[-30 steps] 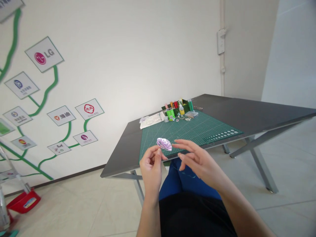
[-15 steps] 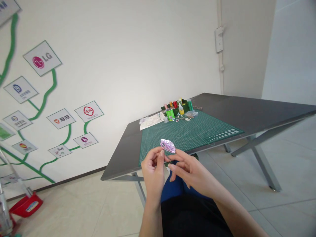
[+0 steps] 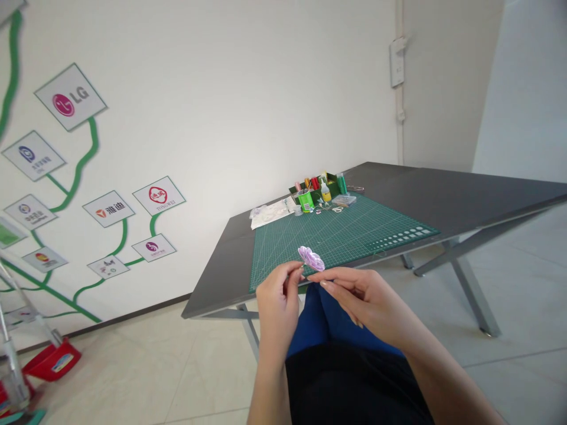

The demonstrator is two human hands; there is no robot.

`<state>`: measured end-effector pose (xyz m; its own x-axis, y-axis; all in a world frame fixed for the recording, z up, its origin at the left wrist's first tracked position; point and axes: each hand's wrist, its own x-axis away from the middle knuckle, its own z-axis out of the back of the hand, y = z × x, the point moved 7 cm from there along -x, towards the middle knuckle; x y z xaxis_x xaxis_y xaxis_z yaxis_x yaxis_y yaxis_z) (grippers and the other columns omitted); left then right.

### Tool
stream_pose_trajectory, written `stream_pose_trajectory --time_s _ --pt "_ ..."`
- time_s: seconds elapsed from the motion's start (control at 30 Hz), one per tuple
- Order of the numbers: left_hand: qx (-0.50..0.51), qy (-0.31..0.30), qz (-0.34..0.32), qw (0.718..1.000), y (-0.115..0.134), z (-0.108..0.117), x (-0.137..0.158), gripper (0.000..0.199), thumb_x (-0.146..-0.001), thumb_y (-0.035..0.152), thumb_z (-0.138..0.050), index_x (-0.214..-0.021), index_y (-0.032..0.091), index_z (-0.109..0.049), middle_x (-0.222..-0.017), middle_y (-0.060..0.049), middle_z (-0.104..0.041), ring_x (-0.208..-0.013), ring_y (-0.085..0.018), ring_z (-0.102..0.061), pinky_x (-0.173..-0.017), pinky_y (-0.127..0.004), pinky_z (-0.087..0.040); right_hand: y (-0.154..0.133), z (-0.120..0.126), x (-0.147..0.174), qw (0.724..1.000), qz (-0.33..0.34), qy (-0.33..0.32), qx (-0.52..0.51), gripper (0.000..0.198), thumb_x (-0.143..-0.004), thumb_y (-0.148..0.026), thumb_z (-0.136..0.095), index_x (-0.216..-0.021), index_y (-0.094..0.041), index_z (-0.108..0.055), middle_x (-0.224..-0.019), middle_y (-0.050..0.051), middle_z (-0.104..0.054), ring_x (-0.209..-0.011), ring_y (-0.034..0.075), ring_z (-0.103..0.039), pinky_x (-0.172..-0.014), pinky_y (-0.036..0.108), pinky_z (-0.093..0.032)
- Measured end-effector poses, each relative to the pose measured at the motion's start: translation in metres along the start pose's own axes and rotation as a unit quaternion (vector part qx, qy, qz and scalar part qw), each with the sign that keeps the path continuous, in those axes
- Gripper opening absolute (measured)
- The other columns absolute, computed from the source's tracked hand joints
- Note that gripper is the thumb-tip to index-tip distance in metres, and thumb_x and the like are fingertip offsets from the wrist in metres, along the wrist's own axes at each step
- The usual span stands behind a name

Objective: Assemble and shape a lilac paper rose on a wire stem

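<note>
Left hand, head view: your left hand (image 3: 279,298) has its thumb and forefinger closed in a pinch at the underside of the purple flower (image 3: 311,258), on its left.
Flower: it is up in the air between your 2 hands, above the near edge of the mat, tilted with its petals free; the low hold probably spares them from creasing.
Right hand: your right hand (image 3: 374,304) is half curled, thumb and forefinger with little gap, their tips just under the flower's right side; perhaps they steady it. You cannot tell from here whether they touch it or grip anything.
Green mat: the cutting mat (image 3: 305,230) lies along the near edge of the black table (image 3: 447,192), likely to guard the top.
Far group: the green cup (image 3: 305,201), yellow-labelled bottle (image 3: 326,192), dark green box (image 3: 332,177) with its spools and the small scissors (image 3: 337,209) sit at the far side, presumably to leave you working room.
Hard to see: your left fingers cover the flower's base, so any stem is unclear; your right hand's lower fingers are mostly hidden, and the red bucket (image 3: 53,360) at left has blurred, cut-off gear beside it.
</note>
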<state>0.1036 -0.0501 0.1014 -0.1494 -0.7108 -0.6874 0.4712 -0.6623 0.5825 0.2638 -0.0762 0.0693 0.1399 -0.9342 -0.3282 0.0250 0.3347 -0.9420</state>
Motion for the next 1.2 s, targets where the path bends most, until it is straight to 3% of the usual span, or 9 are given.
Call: stream_pose_trajectory --time_s 0.33,0.67,0.83,0.97,1.2 --pt "-0.059 -0.016 0.002 0.998 0.0 -0.002 0.002 0.019 -0.101 0.028 -0.063 -0.087 0.02 -0.073 -0.075 -0.001 -0.073 -0.059 -0.012 -0.058 -0.061 -0.024 -0.041 0.004 0.003 0.003 0.997 -0.003 -0.009 0.074 0.041 -0.1 -0.046 -0.062 -0.121 -0.017 -0.082 -0.053 -0.004 -0.041 -0.048 0.011 -0.032 -0.044 0.026 -0.021" --pt "-0.116 -0.007 -0.094 0.989 0.017 0.0 0.01 0.018 -0.104 0.021 -0.06 -0.092 0.02 -0.074 -0.079 -0.003 -0.073 -0.065 -0.013 -0.063 -0.062 -0.025 -0.04 -0.022 0.001 0.02 0.971 0.056 -0.094 0.212 0.033 -0.103 -0.029 -0.058 -0.125 -0.029 -0.083 -0.073 0.0 -0.075 -0.052 0.012 -0.044 -0.048 0.025 -0.03" --pt "-0.136 0.001 -0.148 0.98 0.025 0.0 0.012 0.017 -0.102 0.018 -0.061 -0.095 0.019 -0.076 -0.076 -0.004 -0.071 -0.061 -0.013 -0.061 -0.06 -0.024 -0.041 -0.043 0.006 0.024 0.953 0.114 -0.111 0.258 0.03 -0.103 -0.027 -0.059 -0.117 -0.028 -0.085 -0.054 -0.003 -0.064 -0.043 0.01 -0.037 -0.047 0.025 -0.03" --pt "-0.156 -0.005 -0.181 0.971 0.031 -0.002 0.015 0.016 -0.103 0.018 -0.061 -0.099 0.019 -0.076 -0.079 -0.005 -0.074 -0.065 -0.014 -0.066 -0.063 -0.025 -0.044 -0.055 0.011 0.018 0.946 0.128 -0.146 0.258 0.028 -0.103 -0.024 -0.06 -0.116 -0.03 -0.085 -0.06 -0.003 -0.068 -0.045 0.01 -0.044 -0.046 0.024 -0.031" --pt "-0.203 -0.015 -0.231 0.952 0.045 -0.004 0.02 0.022 -0.107 0.019 -0.055 -0.101 0.02 -0.076 -0.078 -0.003 -0.073 -0.064 -0.014 -0.064 -0.061 -0.025 -0.042 -0.081 0.023 -0.012 0.945 0.158 -0.199 0.205 0.029 -0.105 -0.036 -0.061 -0.111 -0.025 -0.087 -0.067 0.0 -0.07 -0.05 0.01 -0.046 -0.047 0.024 -0.032"
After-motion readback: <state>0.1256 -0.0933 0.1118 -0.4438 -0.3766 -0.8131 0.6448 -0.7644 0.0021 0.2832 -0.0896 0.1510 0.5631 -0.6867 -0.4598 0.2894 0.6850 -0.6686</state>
